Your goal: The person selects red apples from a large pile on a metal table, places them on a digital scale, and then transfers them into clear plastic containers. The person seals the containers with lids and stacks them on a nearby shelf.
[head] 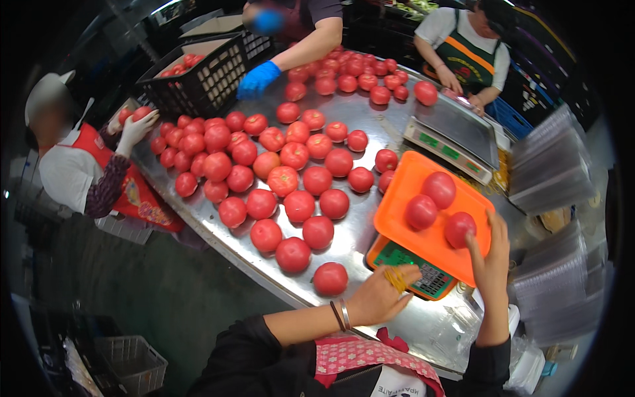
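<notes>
My left hand (382,295) reaches over the front of an orange digital scale (382,245), its fingertips at the keypad (431,280). Yellow rubber bands (395,279) are looped around its fingers. On top of the scale sits an orange plastic tray (397,198), tilted in my view, with three tomatoes (421,212) in it. My right hand (491,253) grips the tray's right rim, fingers along the outside and thumb beside the nearest tomato (460,230). A single tomato (330,279) lies on the metal table left of the scale.
Many loose tomatoes (297,206) cover the metal table (357,223). A second scale (454,131) stands behind the tray. Stacked clear plastic packaging (550,164) is at right. A black crate (198,74) holds tomatoes. Three co-workers surround the table; one blue-gloved hand (259,79) reaches over it.
</notes>
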`<state>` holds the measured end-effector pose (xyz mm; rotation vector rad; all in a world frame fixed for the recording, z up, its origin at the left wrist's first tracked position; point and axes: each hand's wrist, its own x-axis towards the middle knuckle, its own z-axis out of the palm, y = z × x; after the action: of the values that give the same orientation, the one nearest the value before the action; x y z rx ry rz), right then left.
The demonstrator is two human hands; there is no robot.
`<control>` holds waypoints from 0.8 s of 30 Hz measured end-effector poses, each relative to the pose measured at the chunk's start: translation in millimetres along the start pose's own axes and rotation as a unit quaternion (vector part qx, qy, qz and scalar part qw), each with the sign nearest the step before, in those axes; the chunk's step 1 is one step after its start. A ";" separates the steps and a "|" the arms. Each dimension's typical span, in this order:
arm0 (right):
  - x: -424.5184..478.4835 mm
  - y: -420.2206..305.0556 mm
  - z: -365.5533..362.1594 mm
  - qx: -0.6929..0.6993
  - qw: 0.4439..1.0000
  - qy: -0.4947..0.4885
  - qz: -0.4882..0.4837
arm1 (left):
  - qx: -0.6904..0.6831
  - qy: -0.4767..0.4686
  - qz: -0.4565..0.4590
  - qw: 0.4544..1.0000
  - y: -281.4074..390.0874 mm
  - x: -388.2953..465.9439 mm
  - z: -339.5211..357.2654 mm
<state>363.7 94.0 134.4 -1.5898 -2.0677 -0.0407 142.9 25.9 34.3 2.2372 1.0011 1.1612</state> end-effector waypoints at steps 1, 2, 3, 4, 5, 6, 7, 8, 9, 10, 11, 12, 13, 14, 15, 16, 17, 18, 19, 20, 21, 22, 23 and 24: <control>16.4 0.1 12.9 -0.069 0.998 0.010 -0.004 | -0.012 -0.022 -0.009 1.000 2.9 -8.1 -2.9; 26.9 4.9 25.6 -0.063 0.997 -0.018 0.033 | -0.025 -0.043 -0.018 0.999 3.2 -14.5 -6.8; 35.0 13.6 38.0 -0.059 0.995 -0.048 0.071 | -0.032 -0.048 -0.032 0.998 0.8 -20.6 -11.1; 38.9 19.3 48.1 -0.058 0.989 -0.080 0.109 | -0.043 -0.053 -0.047 0.997 -2.9 -29.1 -14.8; 38.6 20.6 54.4 -0.027 0.987 -0.104 0.123 | -0.054 -0.058 -0.061 0.995 -6.7 -37.2 -19.0; 37.1 21.3 58.6 0.003 0.982 -0.128 0.138 | -0.057 -0.051 -0.073 0.994 -10.4 -43.7 -25.2; 33.7 22.5 63.0 0.033 0.976 -0.152 0.151 | -0.061 -0.043 -0.089 0.993 -14.9 -50.9 -29.5; 25.5 25.3 69.1 -0.001 0.984 -0.137 0.116 | -0.066 -0.035 -0.105 0.992 -19.8 -57.7 -33.1; 20.5 22.2 67.6 -0.015 0.986 -0.133 0.098 | -0.072 -0.030 -0.115 0.990 -23.6 -60.4 -37.4; 16.1 17.2 64.0 -0.029 0.988 -0.129 0.082 | -0.095 -0.037 -0.132 0.986 -24.9 -61.4 -42.6; 14.1 11.8 60.4 -0.044 0.989 -0.125 0.066 | -0.096 -0.037 -0.129 0.986 -26.9 -62.4 -44.2; 15.4 4.8 58.6 -0.049 0.989 -0.128 0.058 | -0.092 -0.038 -0.125 0.987 -29.5 -63.0 -46.6; 16.3 -2.1 56.2 -0.055 0.988 -0.132 0.051 | -0.089 -0.040 -0.121 0.988 -32.0 -62.2 -48.5; 16.1 -4.8 55.4 -0.062 0.988 -0.135 0.045 | -0.078 -0.037 -0.115 0.990 -34.1 -57.5 -47.9; 14.3 -2.6 56.3 -0.058 0.989 -0.131 0.025 | -0.068 -0.036 -0.106 0.991 -34.9 -46.7 -45.6; 13.1 0.9 58.1 -0.053 0.990 -0.127 0.003 | -0.057 -0.035 -0.098 0.993 -32.8 -31.2 -45.8; 10.9 4.7 60.2 -0.049 0.991 -0.122 -0.017 | -0.023 -0.028 -0.068 0.997 -31.1 -11.0 -45.8; 14.3 3.1 66.3 -0.033 0.991 -0.128 -0.030 | 0.013 -0.013 -0.041 0.999 -31.4 12.9 -46.0; 17.5 0.1 67.6 -0.028 0.990 -0.130 -0.038 | 0.093 0.007 -0.024 0.995 -33.8 32.6 -36.5; 19.8 -0.6 70.7 -0.015 0.992 -0.120 -0.046 | 0.166 0.005 -0.025 0.986 -38.5 53.4 -33.2; 21.2 -1.2 70.7 -0.030 0.992 -0.112 -0.050 | 0.233 0.007 -0.022 0.972 -40.5 74.7 -31.6; 20.9 -0.3 71.5 -0.036 0.993 -0.105 -0.049 | 0.220 -0.038 -0.067 0.973 -44.0 91.9 -27.4; 20.6 1.5 69.1 -0.043 0.993 -0.099 -0.049 | 0.207 -0.083 -0.113 0.968 -45.9 105.6 -22.7; 19.3 2.5 70.3 -0.041 0.994 -0.099 -0.036 | 0.196 -0.101 -0.126 0.967 -49.9 110.7 -18.8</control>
<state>335.6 135.4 81.3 -1.6247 -2.3021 0.0065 150.4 143.1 70.2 2.3667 1.4797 0.6530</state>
